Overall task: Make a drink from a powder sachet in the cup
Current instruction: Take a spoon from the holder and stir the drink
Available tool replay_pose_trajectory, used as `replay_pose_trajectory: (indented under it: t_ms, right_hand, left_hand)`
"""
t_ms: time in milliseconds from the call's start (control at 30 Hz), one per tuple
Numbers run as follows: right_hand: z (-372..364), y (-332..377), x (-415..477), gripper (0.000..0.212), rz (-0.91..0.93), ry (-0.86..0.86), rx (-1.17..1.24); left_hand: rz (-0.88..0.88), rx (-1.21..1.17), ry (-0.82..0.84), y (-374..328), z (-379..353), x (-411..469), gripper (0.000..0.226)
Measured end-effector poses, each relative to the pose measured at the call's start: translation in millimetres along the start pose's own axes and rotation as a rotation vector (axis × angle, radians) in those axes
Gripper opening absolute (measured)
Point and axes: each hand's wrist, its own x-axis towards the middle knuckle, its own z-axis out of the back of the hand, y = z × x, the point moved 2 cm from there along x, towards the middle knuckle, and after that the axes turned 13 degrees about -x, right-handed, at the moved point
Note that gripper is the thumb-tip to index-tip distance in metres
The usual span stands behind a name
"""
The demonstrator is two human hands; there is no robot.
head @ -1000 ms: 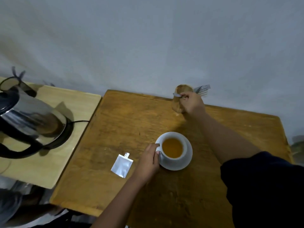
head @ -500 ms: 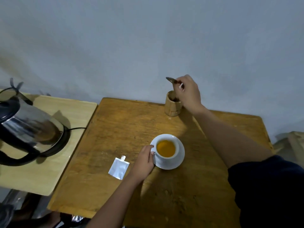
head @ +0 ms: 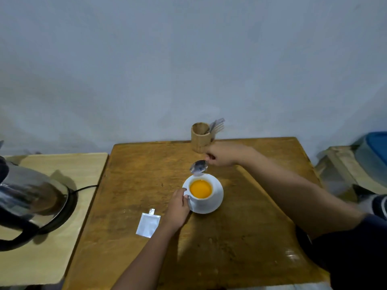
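Two hands are at work over our wooden table (head: pixel 134 170), and we can read each of them fairly well. Our left hand (head: pixel 178 208) rests on the tabletop at the near left side of the white cup (head: pixel 209 198), its fingers (head: pixel 183 193) curled against the cup's handle side and touching both the handle and the rim of the white saucer (head: pixel 217 203) on which the cup stands. We see the cup filled with an opaque orange drink (head: pixel 200 188), roughly at the middle of the table. Our right hand (head: pixel 225 153) hangs above the table beyond the cup, closed in a pinch on the handle of a metal spoon (head: pixel 198 166); the spoon's bowl sticks out to the left of the fingertips and hovers just over the far rim of the cup, though we cannot tell whether it touches the rim. Left of our left wrist lies the silver sachet (head: pixel 147 225), flat on the wood, its torn corner flap pointing away from us; it sits near the hand but apart from the fingers. At the far edge of the table stands a wooden holder (head: pixel 200 138) with forks (head: pixel 216 124) leaning out to the right. On the lighter side table (head: pixel 62 248) to our left we see a steel kettle (head: pixel 31 197) on its black base.
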Motion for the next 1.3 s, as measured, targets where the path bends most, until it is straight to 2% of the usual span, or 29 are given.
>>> replay_pose_trajectory:
  t_ms: [167, 400, 600, 667, 800, 933, 1033, 1100, 1200, 1300]
  right_hand:
    - [-25.1, 4.6, 0.1, 0.013, -0.074, 0.136, 0.011]
    - [-31.6, 13.8, -0.4, 0.015, -0.162, 0.104, -0.08]
    - [-43.2, 11.6, 2.0, 0.018, -0.252, 0.182, 0.137]
    - [-45.0, 10.9, 0.4, 0.018, -0.312, 0.144, 0.198]
    - [-49.8, 9.3, -6.8, 0.005, -0.446, 0.033, 0.415]
    - [-56.5, 4.7, -14.2, 0.015, -0.573, -0.134, 0.615]
    - [-64.0, 4.8, -19.8, 0.01, -0.627, -0.226, 0.784]
    - [-69.4, 6.9, -22.3, 0.003, -0.634, -0.295, 0.886]
    - [-78.7, 12.5, -23.3, 0.007, -0.612, -0.363, 0.998]
    - [-83.2, 18.2, -22.2, 0.013, -0.511, -0.407, 0.987]
  left_hand:
    - [-0.027, 0.011, 0.025, 5.1, 2.5, 2.1, 0.027]
    - [-0.045, -0.005, 0.008, 9.0, 0.5, 4.2, 0.027]
    - [-0.034, -0.006, 0.018, 10.6, 1.7, 6.4, 0.027]
    - [-0.03, -0.008, 0.017, 10.9, 1.6, 6.8, 0.027]
    - [-0.007, -0.009, 0.013, 11.5, 1.3, 6.9, 0.028]
    - [-0.002, -0.005, 0.015, 10.1, 1.0, 6.4, 0.029]
    - [-0.007, -0.022, 0.015, 9.5, 1.0, 5.9, 0.028]
    - [-0.02, -0.027, 0.015, 9.8, 1.1, 5.8, 0.027]
    - [-0.036, -0.027, 0.022, 9.8, 1.4, 5.7, 0.027]
    - [-0.038, -0.015, 0.029, 8.9, 2.2, 5.5, 0.027]
